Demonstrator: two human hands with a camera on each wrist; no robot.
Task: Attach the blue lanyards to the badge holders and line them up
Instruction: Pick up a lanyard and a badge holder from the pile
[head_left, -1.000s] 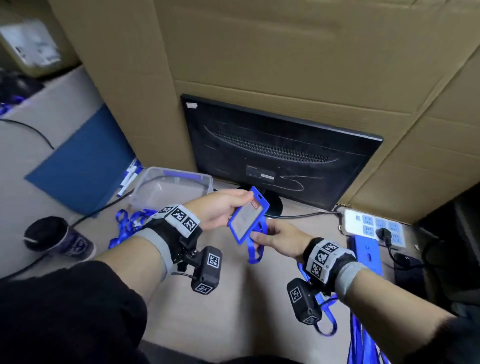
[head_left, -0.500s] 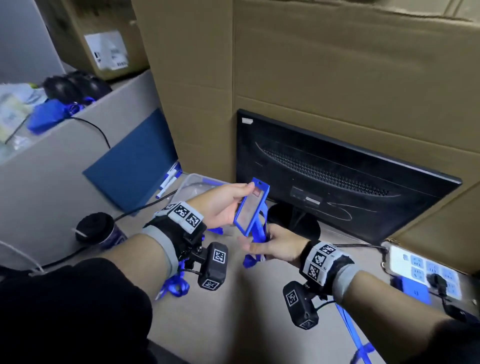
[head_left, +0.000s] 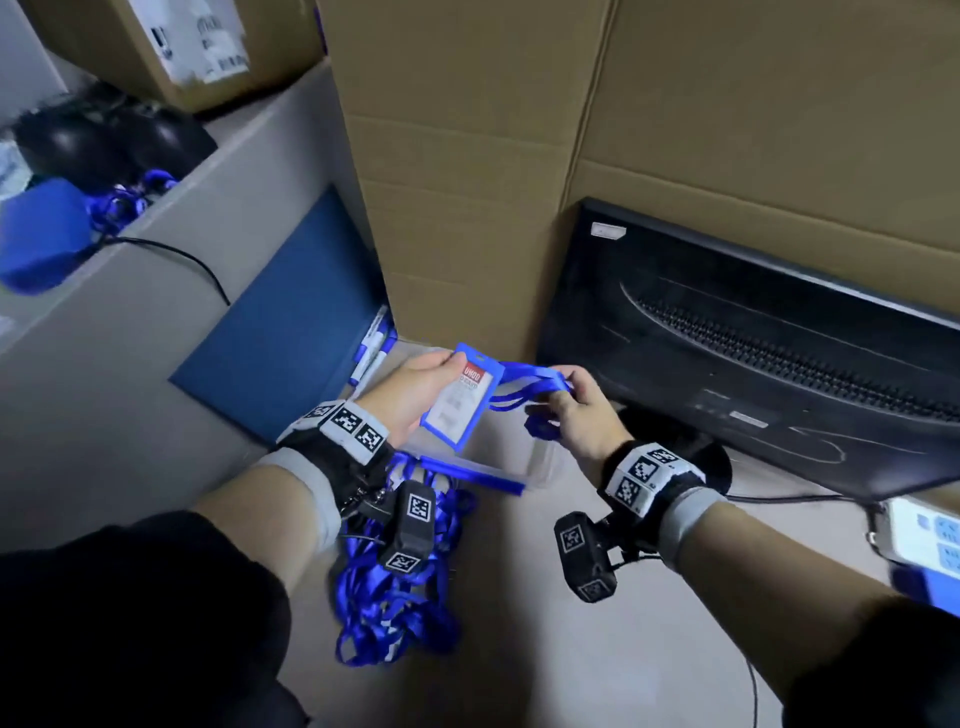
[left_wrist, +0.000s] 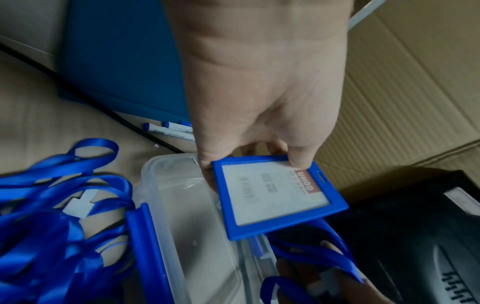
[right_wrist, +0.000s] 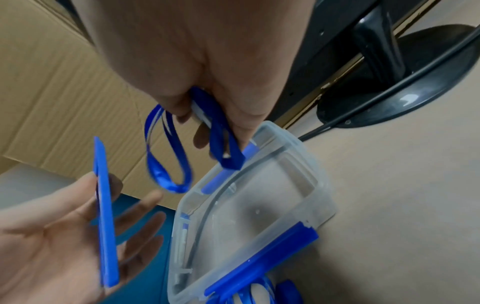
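My left hand (head_left: 410, 387) grips a blue badge holder (head_left: 461, 399) with a white card and a red strip inside; in the left wrist view the badge holder (left_wrist: 279, 196) is held by its long edge between thumb and fingers. My right hand (head_left: 576, 410) pinches a bunched blue lanyard (head_left: 530, 382) just right of the holder's top slot; in the right wrist view the lanyard (right_wrist: 218, 135) loops hang below the curled fingers (right_wrist: 233, 115). A pile of loose blue lanyards (head_left: 400, 587) lies on the desk under my left wrist.
A clear plastic box (head_left: 540, 465) with blue latches sits below both hands. A black monitor (head_left: 753, 358) stands at the right, cardboard boxes (head_left: 519, 156) behind. A blue folder (head_left: 291, 332) leans at the left with markers (head_left: 371, 348) beside it. A power strip (head_left: 924, 530) lies far right.
The view has swung left. The holder has turned so that its card faces up, and my right hand has risen with the lanyard to beside the holder's top.
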